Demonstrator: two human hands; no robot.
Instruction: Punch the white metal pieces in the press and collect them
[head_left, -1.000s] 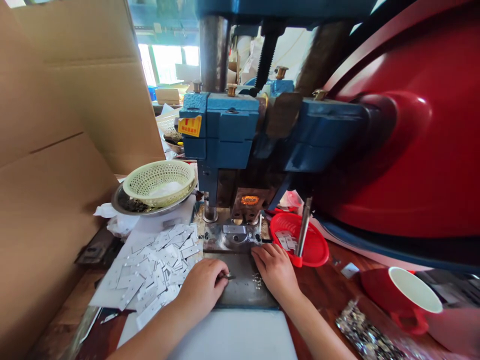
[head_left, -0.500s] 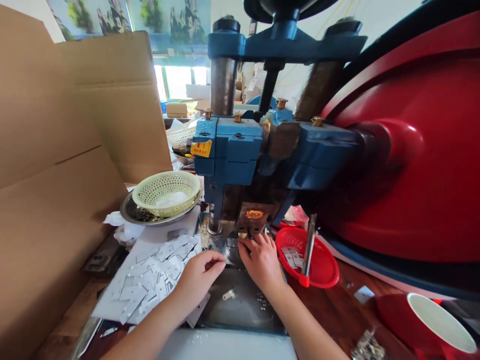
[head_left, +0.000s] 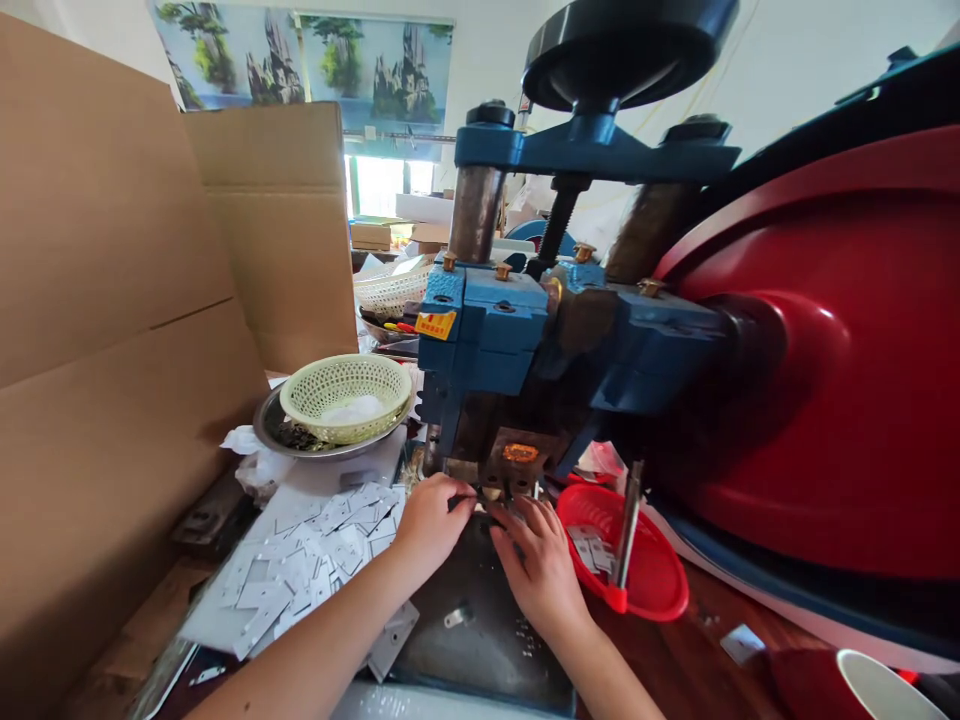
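A blue press [head_left: 487,345] stands before me, its block with an orange-marked plate [head_left: 520,453] low above the die area. My left hand [head_left: 435,520] is at the left front of the die, thumb and forefinger pinched together; whatever they hold is too small or hidden. My right hand [head_left: 540,560] reaches in from the right, fingers stretched and somewhat apart, with the tips at the die under the block. Below the hands, a small pale metal piece [head_left: 455,617] lies on the dark press bed [head_left: 480,655]. Flat grey metal plates [head_left: 300,570] are heaped to the left.
A red basket [head_left: 667,590] holding several plates stands right of the press, with a metal rod upright at its near edge. A large red flywheel [head_left: 847,400] fills the right side. At left are a pale green basket [head_left: 345,395] on a metal bowl and a tall cardboard box [head_left: 112,250].
My left hand has moved forward and right, up to the die. The right hand's fingers have drawn slightly back from beneath the block. The camera view has shifted.
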